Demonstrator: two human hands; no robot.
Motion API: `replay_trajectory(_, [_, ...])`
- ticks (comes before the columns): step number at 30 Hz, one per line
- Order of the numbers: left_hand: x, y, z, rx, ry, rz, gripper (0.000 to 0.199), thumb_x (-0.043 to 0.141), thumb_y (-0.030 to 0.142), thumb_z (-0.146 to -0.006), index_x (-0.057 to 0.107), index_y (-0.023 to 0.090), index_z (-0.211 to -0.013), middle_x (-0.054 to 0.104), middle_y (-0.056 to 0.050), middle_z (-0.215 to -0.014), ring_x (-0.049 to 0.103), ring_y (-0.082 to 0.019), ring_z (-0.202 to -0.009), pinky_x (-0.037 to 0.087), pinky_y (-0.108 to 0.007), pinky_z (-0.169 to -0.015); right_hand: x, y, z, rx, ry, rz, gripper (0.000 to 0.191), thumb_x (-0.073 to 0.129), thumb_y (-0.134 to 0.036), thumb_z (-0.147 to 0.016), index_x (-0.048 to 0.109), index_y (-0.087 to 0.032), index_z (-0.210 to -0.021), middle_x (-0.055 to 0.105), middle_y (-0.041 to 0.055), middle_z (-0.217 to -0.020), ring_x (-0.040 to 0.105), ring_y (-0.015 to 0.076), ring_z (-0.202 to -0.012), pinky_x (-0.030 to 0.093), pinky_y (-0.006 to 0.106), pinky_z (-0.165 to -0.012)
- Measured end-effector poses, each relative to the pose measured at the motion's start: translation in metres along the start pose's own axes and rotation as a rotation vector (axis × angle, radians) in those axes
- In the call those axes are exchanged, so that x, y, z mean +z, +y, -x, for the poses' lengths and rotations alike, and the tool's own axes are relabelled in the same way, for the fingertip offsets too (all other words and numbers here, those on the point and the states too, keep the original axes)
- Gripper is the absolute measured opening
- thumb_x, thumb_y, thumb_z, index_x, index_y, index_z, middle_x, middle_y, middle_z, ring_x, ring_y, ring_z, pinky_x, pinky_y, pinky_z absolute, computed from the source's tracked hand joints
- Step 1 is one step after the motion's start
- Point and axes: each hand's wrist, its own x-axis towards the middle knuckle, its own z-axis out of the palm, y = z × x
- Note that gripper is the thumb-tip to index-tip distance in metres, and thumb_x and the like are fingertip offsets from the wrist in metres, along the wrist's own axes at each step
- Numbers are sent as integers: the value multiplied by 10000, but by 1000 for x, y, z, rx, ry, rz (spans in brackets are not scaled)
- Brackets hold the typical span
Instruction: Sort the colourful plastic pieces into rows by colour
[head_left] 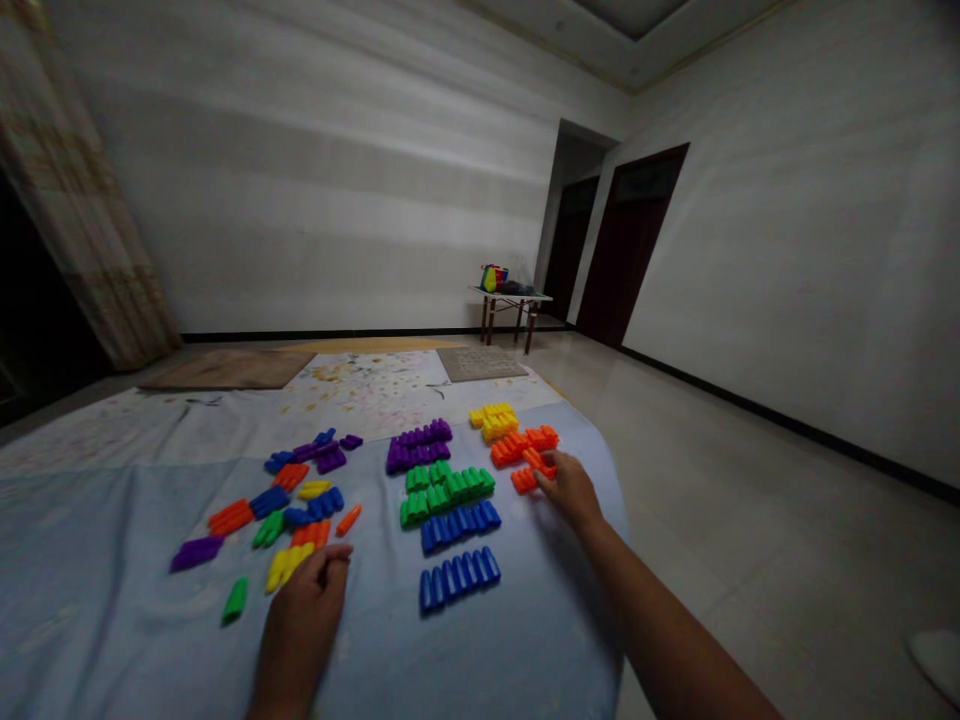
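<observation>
1. The right hand [574, 492], right of the frame's centre, is pinching an orange piece [532, 459] between thumb and fingers, just over the orange rows [517, 446].
2. The left hand [309, 592], at the lower centre-left, is curling its fingers in toward the thumb; whether it is gripping anything I cannot tell. It is hovering or resting just beside yellow pieces [285, 568] and near a single orange stick [349, 520].
3. Grouped pieces are lying in the middle of the frame: purple rows [418, 446] uppermost, green rows [450, 492] beneath, then blue rows [459, 580] lowest. Yellow rows [495, 422] are sitting just above the orange ones.
4. Mixed pieces [268, 502] in blue, orange, green, yellow and purple are lying scattered at centre-left, with a lone green piece [235, 602] at their lower edge.
5. A pale-blue cloth [390, 660] is covering the near part of the bench [360, 345] under all these pieces; two boards [229, 370] are lying toward its far side.
6. A second bench [480, 291], upper right of centre, is carrying a multicoloured bag or box [492, 279] and what is looking like a clear plastic bag [520, 270]; their contents are too small to tell.
</observation>
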Motion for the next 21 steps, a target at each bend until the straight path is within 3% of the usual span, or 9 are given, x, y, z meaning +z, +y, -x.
replay_trajectory(13, [-1, 2, 0, -30, -25, -5, 318, 388, 405, -735, 608, 221, -872, 661, -41, -929, 591, -213, -879, 442, -299, -786, 3, 10, -2, -55, -31, 172, 232, 579, -272, -724, 636, -173, -927, 636, 93, -894, 557, 218, -844, 420, 313, -781])
replay_trajectory(21, [-2, 1, 0, -33, -34, 5, 313, 387, 401, -743, 608, 222, -875, 657, -42, -944, 580, -214, -919, 435, -306, -815, 19, -2, 15, -97, -181, -9, 248, 537, -391, -774, 607, -176, -875, 636, 62, -828, 562, 177, -775, 421, 262, -700])
